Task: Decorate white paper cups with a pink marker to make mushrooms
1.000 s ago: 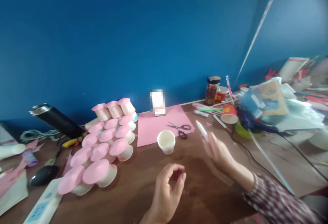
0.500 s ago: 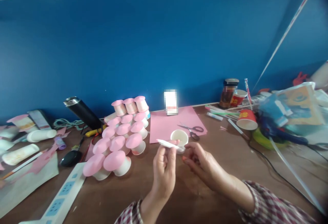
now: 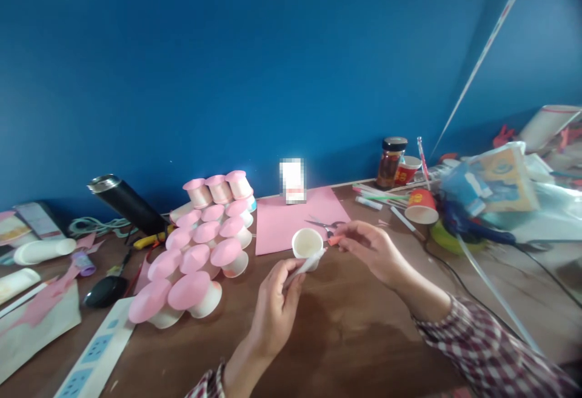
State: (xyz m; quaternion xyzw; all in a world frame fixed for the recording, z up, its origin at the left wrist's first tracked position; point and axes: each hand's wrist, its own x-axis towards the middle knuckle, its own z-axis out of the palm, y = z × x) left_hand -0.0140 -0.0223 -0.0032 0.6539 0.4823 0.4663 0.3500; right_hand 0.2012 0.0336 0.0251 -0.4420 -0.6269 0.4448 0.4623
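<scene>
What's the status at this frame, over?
Left hand grips white stick. Right hand pinches small orange cap. White cup just behind both, scissors beyond; nothing between the hands.

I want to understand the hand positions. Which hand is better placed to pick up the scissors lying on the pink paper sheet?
Probably the right hand. It holds a small orange piece right beside the black-handled metal scissors on the pink paper sheet. The left hand is nearer the person, gripping a thin white stick.

We can read no text anywhere: the red paper cup (image 3: 421, 206) at two o'clock bears a yellow mark too blurred to make out.
</scene>
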